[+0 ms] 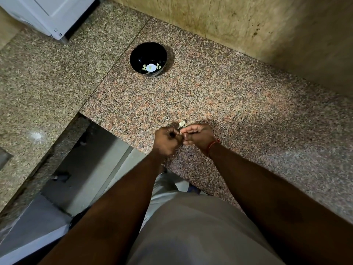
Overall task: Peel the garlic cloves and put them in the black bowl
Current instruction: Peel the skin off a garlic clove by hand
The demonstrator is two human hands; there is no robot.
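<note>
A black bowl (148,58) with a white flower painted on its side stands on the speckled granite counter (238,104), far from my hands. My left hand (166,140) and my right hand (199,137) meet just above the counter's near edge, fingers curled together around a garlic clove (182,134) that is mostly hidden between them. A pale garlic clove or piece of skin (181,123) lies on the counter just beyond my fingertips. The bowl's inside looks dark; I cannot tell whether it holds anything.
A beige stone wall (267,25) rises behind the counter. A white appliance (49,14) sits at the back left. The counter steps back at the left, with a gap (86,169) down to the floor beside my left arm.
</note>
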